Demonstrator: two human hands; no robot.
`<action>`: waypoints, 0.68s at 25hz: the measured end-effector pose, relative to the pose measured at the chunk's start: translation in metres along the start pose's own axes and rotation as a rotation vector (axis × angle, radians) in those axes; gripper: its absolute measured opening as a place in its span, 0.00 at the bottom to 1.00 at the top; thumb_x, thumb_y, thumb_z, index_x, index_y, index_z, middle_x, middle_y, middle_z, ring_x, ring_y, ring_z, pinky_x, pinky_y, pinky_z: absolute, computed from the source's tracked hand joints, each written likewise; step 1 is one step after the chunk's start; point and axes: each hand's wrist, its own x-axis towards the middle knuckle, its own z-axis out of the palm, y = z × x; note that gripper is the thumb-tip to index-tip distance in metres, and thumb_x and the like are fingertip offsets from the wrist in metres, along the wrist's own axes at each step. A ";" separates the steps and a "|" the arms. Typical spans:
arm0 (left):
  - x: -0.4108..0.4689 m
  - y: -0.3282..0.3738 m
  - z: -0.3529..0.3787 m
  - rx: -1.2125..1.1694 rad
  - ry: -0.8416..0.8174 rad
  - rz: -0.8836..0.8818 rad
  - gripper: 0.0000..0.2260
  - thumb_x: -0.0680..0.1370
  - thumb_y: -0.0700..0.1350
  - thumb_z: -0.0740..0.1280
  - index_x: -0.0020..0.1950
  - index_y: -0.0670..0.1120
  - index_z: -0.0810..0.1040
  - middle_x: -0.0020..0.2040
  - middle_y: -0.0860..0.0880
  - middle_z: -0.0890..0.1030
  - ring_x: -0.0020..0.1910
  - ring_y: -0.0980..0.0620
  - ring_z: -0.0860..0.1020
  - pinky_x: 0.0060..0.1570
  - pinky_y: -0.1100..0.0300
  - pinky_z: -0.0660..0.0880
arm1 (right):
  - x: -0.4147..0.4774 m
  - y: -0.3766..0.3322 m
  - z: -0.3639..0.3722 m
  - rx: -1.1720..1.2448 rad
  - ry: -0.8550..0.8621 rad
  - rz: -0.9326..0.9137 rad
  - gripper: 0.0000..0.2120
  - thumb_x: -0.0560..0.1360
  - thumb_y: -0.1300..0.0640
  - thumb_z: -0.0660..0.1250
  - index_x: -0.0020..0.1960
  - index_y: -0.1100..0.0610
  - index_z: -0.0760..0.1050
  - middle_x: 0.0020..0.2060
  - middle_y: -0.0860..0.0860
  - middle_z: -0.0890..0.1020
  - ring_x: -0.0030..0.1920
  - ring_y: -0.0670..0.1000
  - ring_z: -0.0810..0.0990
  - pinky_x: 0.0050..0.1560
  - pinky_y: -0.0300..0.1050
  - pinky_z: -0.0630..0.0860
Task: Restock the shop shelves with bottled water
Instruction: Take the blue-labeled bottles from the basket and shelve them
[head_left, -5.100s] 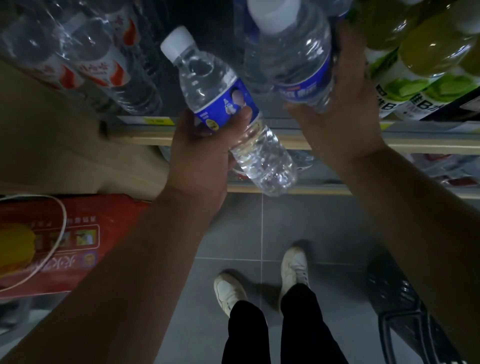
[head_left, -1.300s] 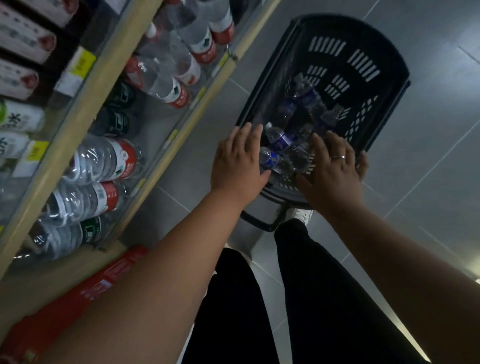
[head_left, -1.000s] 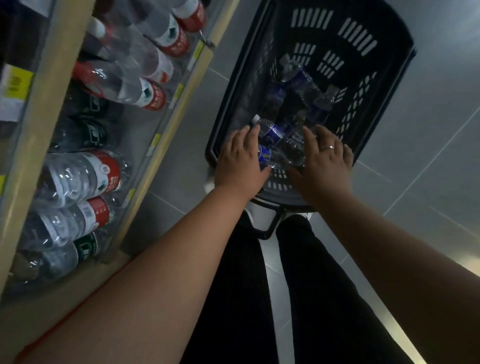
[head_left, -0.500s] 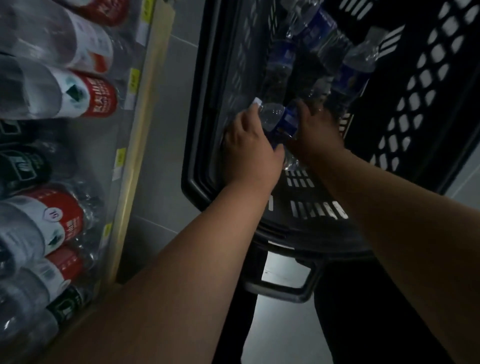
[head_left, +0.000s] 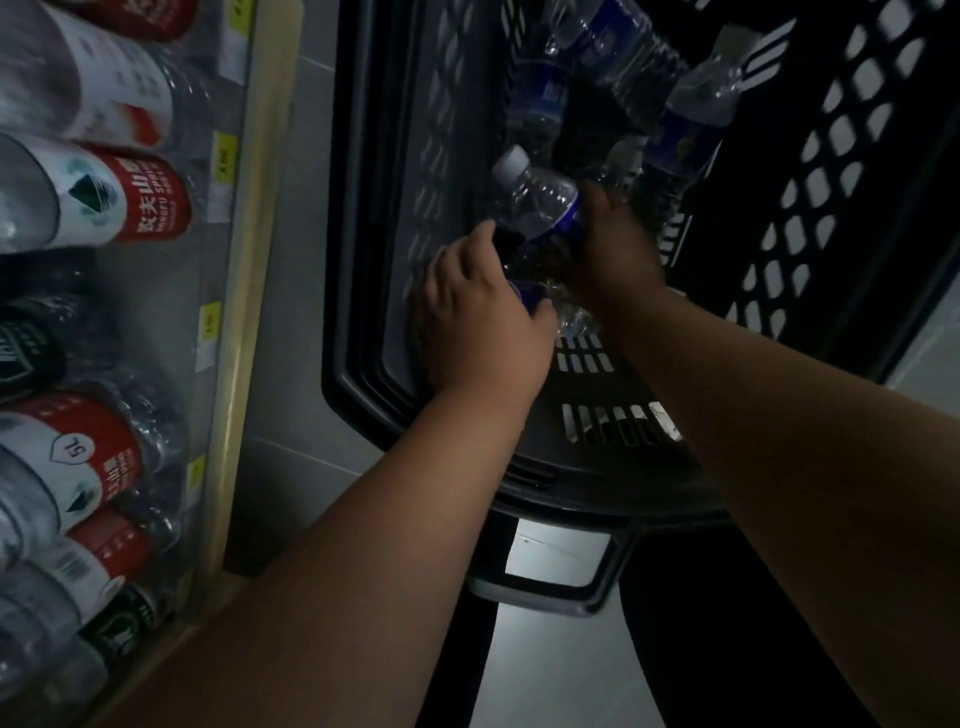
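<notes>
Right hand (head_left: 618, 254) grips bottle (head_left: 537, 205); left hand (head_left: 478, 327) beside.

Right hand (head_left: 613, 249) grips a bottle (head_left: 540, 208); left hand (head_left: 483, 322) curls alongside.

A bare left forearm (head_left: 374, 545) and bare right forearm (head_left: 779, 441) fill the frame. Plain black trousers (head_left: 737, 665) cover the legs.

One head-worn wide-angle view, looking steeply down; close over the basket (head_left: 358, 312); shelf (head_left: 260, 260) along its left edge.
</notes>
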 end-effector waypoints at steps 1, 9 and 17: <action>-0.004 0.003 0.000 -0.019 0.000 -0.021 0.34 0.74 0.51 0.71 0.77 0.48 0.59 0.75 0.47 0.63 0.75 0.46 0.60 0.73 0.52 0.56 | -0.008 -0.003 -0.010 0.070 0.052 0.023 0.33 0.71 0.54 0.73 0.72 0.53 0.63 0.68 0.55 0.70 0.65 0.55 0.72 0.62 0.50 0.73; -0.020 0.025 0.023 -0.289 -0.112 -0.425 0.36 0.75 0.47 0.72 0.77 0.46 0.55 0.78 0.43 0.51 0.75 0.41 0.56 0.70 0.53 0.65 | -0.064 -0.008 -0.073 0.442 0.297 0.089 0.32 0.68 0.46 0.73 0.69 0.48 0.66 0.65 0.47 0.72 0.60 0.42 0.74 0.52 0.37 0.77; 0.012 0.016 0.051 -0.455 -0.040 -0.415 0.31 0.73 0.42 0.74 0.73 0.47 0.63 0.76 0.47 0.49 0.70 0.49 0.64 0.60 0.67 0.64 | -0.062 0.005 -0.058 0.493 0.290 0.118 0.34 0.67 0.50 0.76 0.69 0.47 0.65 0.65 0.46 0.72 0.61 0.43 0.74 0.56 0.40 0.78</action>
